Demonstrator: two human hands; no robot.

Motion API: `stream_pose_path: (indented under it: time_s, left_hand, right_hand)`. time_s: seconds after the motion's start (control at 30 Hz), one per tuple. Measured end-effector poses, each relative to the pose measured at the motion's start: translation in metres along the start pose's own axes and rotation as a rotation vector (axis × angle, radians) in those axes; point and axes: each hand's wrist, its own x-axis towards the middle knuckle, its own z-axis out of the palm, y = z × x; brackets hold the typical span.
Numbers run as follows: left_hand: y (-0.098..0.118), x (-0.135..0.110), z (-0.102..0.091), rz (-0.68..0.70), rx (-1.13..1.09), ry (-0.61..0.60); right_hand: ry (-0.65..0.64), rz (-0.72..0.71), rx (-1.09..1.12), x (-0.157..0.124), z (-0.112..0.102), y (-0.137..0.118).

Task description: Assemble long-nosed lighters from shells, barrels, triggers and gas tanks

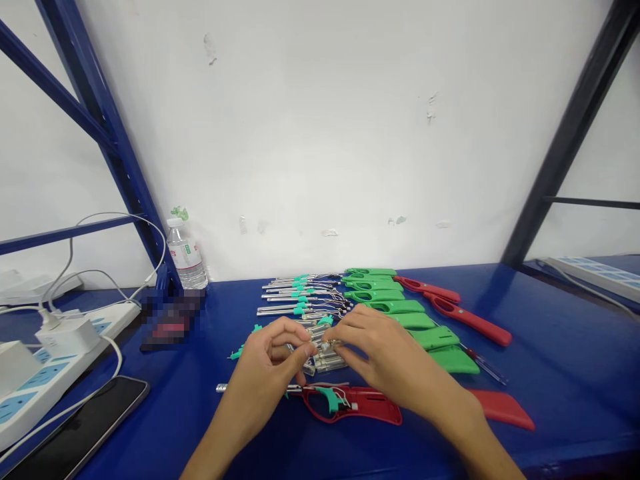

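Observation:
My left hand (273, 357) is closed, thumb and fingers pinched round a clear lighter fuel tank (309, 367) that is mostly hidden. My right hand (380, 350) is closed too, its fingertips bunched close to the left ones at a small whitish part I cannot make out. Beneath and between both hands lies a pile of clear fuel tanks (330, 362). Nearer to me, a red lighter half-shell (383, 408) lies flat, with a teal trigger (329, 400), white wires and a metal barrel (221, 387) set in it.
Behind my hands lie several metal barrels with teal triggers (300, 300) and green lighter shells (405, 307). Red shells (473, 321) and a screwdriver (485, 367) are to the right. A power strip (30, 390), phone (85, 427) and water bottle (186, 257) stand left.

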Motion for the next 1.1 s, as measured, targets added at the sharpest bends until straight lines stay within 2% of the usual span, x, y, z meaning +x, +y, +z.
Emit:
stream_pose_path:
  time_s: [0.3,0.57,0.87,1.1]
  left_hand:
    - [0.001,-0.005,0.002,-0.011,-0.025,-0.065]
    - [-0.004,-0.004,0.003,-0.012,-0.089,-0.1]
    - [-0.006,-0.007,0.011,0.042,-0.13,-0.086]
    - [-0.008,-0.006,0.012,0.059,-0.123,-0.102]
  right_hand:
    - [-0.019,0.002,0.007,-0.002,0.001,0.002]
    - [-0.024,-0.058,0.001,0.001,-0.003,0.0]
    - [-0.08,-0.088,-0.235,0.003,0.005,-0.004]
    - [-0.082,-0.11,-0.267,0.003,0.011,-0.004]
